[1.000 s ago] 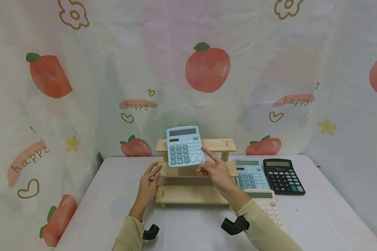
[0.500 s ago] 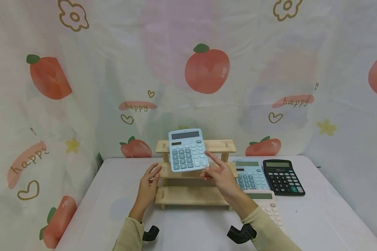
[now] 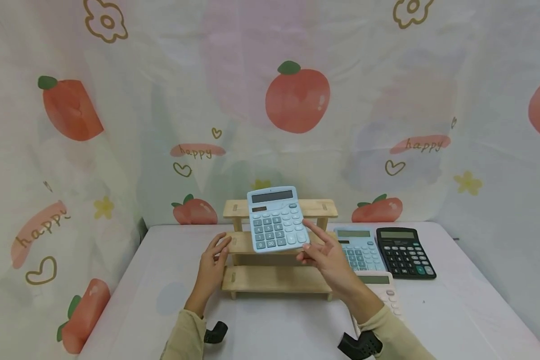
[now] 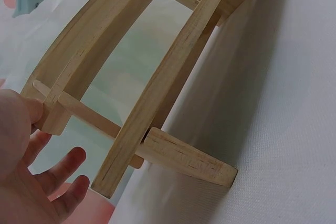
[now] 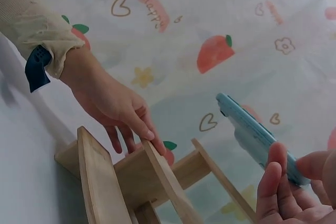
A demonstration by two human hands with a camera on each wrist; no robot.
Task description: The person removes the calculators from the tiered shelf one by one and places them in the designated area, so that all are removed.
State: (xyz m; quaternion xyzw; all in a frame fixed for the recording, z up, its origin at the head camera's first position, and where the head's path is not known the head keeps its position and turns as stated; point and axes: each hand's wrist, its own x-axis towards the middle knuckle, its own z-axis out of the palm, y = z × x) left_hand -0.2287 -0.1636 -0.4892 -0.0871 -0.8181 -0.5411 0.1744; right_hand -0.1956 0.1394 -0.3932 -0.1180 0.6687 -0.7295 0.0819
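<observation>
A light blue calculator (image 3: 279,220) is held in front of the upper boards of a three-tier wooden display rack (image 3: 276,279), keys and display facing the head camera. My right hand (image 3: 330,262) pinches it by its lower right edge; the right wrist view shows the calculator (image 5: 257,135) from the side, tilted, with thumb and fingers (image 5: 277,182) on it. My left hand (image 3: 212,270) grips the left end of the rack's middle board. In the left wrist view that hand (image 4: 37,166) has its thumb over the board end, the lower fingers spread below.
Right of the rack lie another light blue calculator (image 3: 360,245) and a black calculator (image 3: 405,252). Nearer, a pale pink calculator (image 3: 380,281) is partly covered by my right forearm. A fruit-patterned cloth (image 3: 297,165) hangs behind the table (image 3: 270,330).
My right hand has moved right and slightly down toward me, carrying the light blue calculator away from the top board. My left hand has stayed at the middle board.
</observation>
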